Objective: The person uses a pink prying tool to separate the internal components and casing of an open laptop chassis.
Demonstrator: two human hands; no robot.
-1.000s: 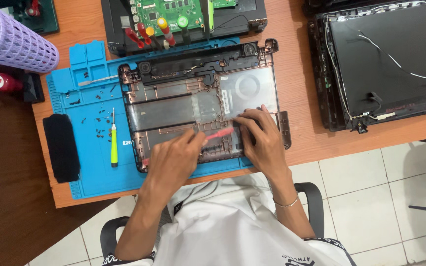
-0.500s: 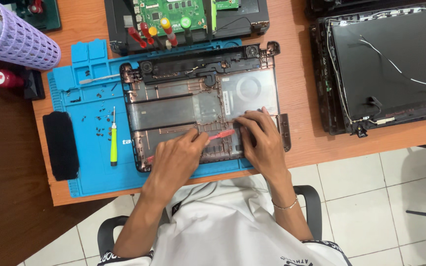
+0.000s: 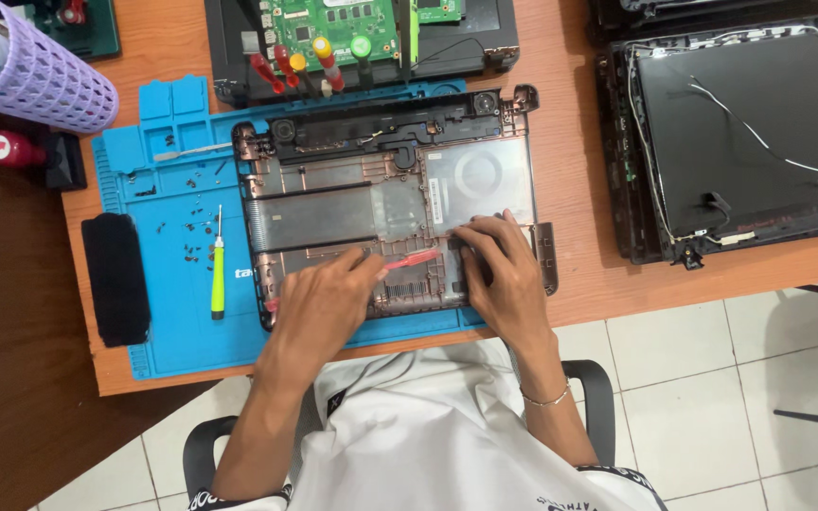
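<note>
An opened laptop bottom case [image 3: 485, 170] lies on a blue work mat [image 3: 172, 312]. My left hand [image 3: 319, 303] rests on the case's near edge and pinches a thin red tool [image 3: 411, 258] that points right. My right hand [image 3: 504, 274] lies flat on the case's near right corner, fingers spread by the tool's tip. Whether the tool's tip touches a part is hidden by my fingers.
A green-handled screwdriver [image 3: 218, 274] and several small screws [image 3: 196, 237] lie on the mat's left. A black pad [image 3: 115, 279] lies further left. A green circuit board [image 3: 333, 28] with screwdrivers [image 3: 305, 61] sits behind. A laptop lid [image 3: 750, 132] lies right, a purple basket [image 3: 35, 71] back left.
Both hands stay on the case's near edge with the red tool; only slight finger shifts and a small camera move show.
</note>
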